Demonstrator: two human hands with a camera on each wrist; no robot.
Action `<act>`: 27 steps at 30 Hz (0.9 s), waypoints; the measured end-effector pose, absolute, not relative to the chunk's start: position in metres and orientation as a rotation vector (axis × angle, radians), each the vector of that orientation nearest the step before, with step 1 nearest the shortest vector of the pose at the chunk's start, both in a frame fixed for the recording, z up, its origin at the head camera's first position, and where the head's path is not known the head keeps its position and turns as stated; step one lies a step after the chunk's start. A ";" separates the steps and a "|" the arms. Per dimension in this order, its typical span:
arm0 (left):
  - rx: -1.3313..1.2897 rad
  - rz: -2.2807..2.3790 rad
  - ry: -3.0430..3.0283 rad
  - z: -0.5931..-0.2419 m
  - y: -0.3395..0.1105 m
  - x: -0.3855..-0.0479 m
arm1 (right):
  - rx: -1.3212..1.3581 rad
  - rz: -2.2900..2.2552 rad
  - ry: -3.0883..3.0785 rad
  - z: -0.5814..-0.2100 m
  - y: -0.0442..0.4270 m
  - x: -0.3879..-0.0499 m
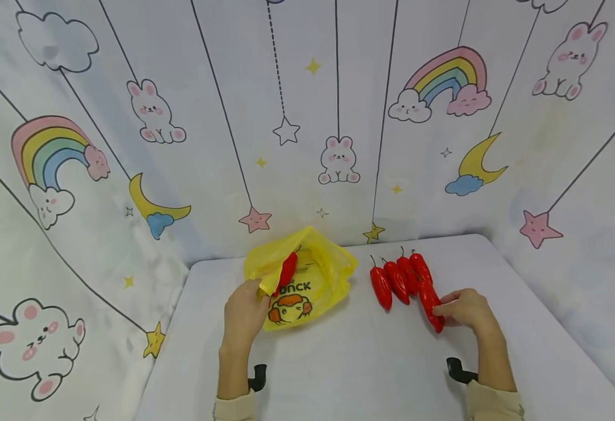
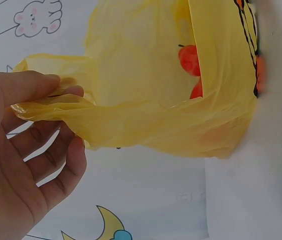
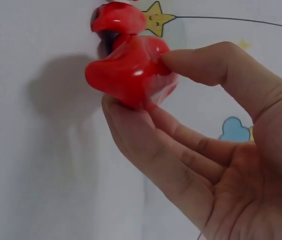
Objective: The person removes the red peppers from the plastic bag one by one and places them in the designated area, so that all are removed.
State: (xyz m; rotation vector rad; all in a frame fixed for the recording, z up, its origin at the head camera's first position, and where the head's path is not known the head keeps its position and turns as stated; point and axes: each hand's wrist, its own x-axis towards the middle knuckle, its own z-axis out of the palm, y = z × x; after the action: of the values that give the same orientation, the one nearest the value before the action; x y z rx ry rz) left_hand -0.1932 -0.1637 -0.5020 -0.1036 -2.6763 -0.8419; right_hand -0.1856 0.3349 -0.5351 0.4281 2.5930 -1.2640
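My left hand [image 1: 245,313] pinches the rim of a yellow plastic bag [image 1: 333,286], whose mouth gapes in the left wrist view. Inside it a red chili pepper [image 1: 288,268] with a dark stem shows; the left wrist view has red pepper parts [image 2: 189,60] partly behind the bag's wall. Over on the right, my right hand [image 1: 464,309] holds another red chili pepper [image 1: 430,305] between thumb and fingers, its glossy tip toward me in the right wrist view [image 3: 131,75]. Beyond it, several red chili peppers [image 1: 381,287] lie side by side, stems pointing away.
The white table [image 1: 360,368] runs back to a patterned cloth backdrop [image 1: 307,193] with rabbits, stars and rainbows. Dark letters and a cartoon face are printed on the bag. Black curved pieces [image 1: 461,372] show beside both wrists.
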 end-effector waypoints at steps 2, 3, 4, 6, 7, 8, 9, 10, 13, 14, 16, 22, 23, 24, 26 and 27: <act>-0.118 -0.834 -2.677 -0.502 -0.163 -0.193 | 0.431 -1.273 2.580 -0.538 0.337 -0.184; -0.123 -0.829 -2.677 -0.502 -0.163 -0.194 | 0.438 -1.275 2.572 -0.540 0.338 -0.183; -0.130 -0.826 -2.678 -0.501 -0.163 -0.193 | 0.435 -1.272 2.564 -0.543 0.338 -0.181; -0.140 -0.822 -2.682 -0.501 -0.162 -0.194 | 0.434 -1.260 2.551 -0.548 0.340 -0.179; -0.143 -0.820 -2.684 -0.501 -0.162 -0.194 | 0.434 -1.255 2.551 -0.551 0.340 -0.179; -0.145 -0.816 -2.687 -0.501 -0.162 -0.194 | 0.427 -1.246 2.556 -0.553 0.341 -0.178; -0.145 -0.813 -2.688 -0.502 -0.162 -0.194 | 0.428 -1.241 2.560 -0.554 0.342 -0.178; -0.145 -0.813 -2.691 -0.502 -0.161 -0.194 | 0.424 -1.238 2.564 -0.555 0.342 -0.177; -0.128 -0.813 -2.698 -0.504 -0.161 -0.194 | 0.431 -1.237 2.570 -0.556 0.345 -0.176; -0.122 -0.813 -2.699 -0.505 -0.161 -0.195 | 0.434 -1.236 2.568 -0.556 0.346 -0.175; -0.111 -0.818 -2.702 -0.505 -0.161 -0.195 | 0.444 -1.231 2.560 -0.556 0.348 -0.174; -0.109 -0.815 -2.707 -0.507 -0.162 -0.195 | 0.453 -1.225 2.557 -0.558 0.354 -0.172; -0.109 -0.816 -2.707 -0.507 -0.162 -0.195 | 0.457 -1.231 2.554 -0.559 0.355 -0.171; -0.109 -0.819 -2.707 -0.507 -0.161 -0.195 | 0.459 -1.240 2.549 -0.559 0.355 -0.171; -0.109 -0.821 -2.705 -0.507 -0.161 -0.195 | 0.455 -1.241 2.549 -0.559 0.355 -0.170; -0.109 -0.820 -2.704 -0.507 -0.161 -0.195 | 0.462 -1.244 2.543 -0.559 0.355 -0.170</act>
State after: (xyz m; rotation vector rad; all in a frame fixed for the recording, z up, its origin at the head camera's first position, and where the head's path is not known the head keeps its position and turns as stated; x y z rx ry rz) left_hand -0.1950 -0.1606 -0.5070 -0.1087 -2.7040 -0.8203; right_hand -0.1696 0.3548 -0.5588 0.4621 2.5431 -1.2437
